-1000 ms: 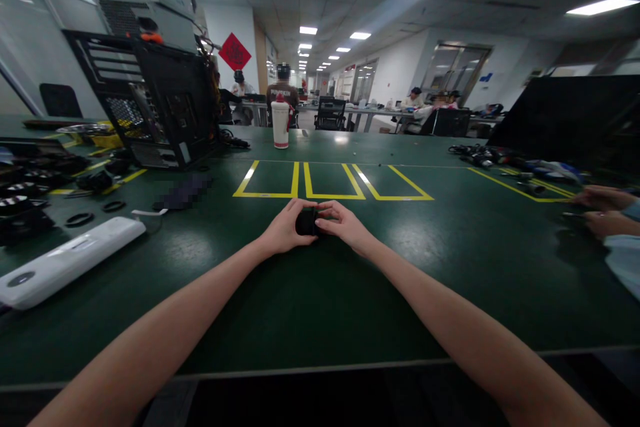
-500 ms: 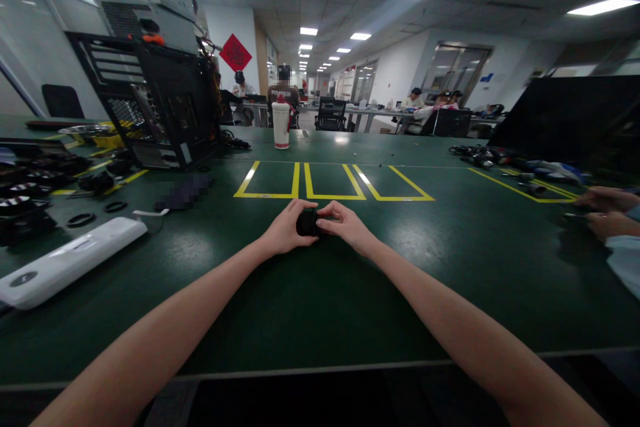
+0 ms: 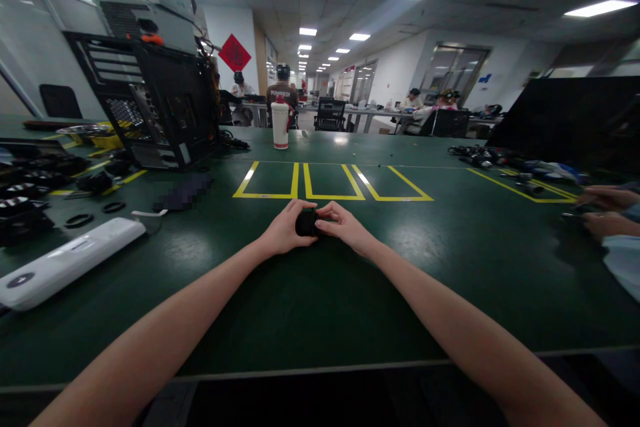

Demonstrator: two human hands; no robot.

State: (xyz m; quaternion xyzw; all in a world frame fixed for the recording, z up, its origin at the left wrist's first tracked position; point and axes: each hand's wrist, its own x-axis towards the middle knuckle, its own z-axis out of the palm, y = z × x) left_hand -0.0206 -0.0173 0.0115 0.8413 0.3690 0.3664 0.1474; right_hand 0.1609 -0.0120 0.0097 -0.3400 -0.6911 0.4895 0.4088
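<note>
Both of my hands meet at the middle of the green table [image 3: 310, 293], gripping a small black object [image 3: 305, 221] between them. My left hand [image 3: 284, 230] wraps its fingers round the object's left side. My right hand [image 3: 342, 225] pinches its right side with thumb and fingers. The object is mostly hidden by my fingers and I cannot make out what it is. It sits just in front of three yellow taped rectangles [image 3: 330, 181].
A long white device [image 3: 65, 263] lies at the left, with black rings [image 3: 79, 219] and parts behind it. An open black computer case [image 3: 150, 103] stands at back left beside a white cup [image 3: 280, 125]. Another person's hands [image 3: 603, 210] rest at the right edge near cables [image 3: 500, 159].
</note>
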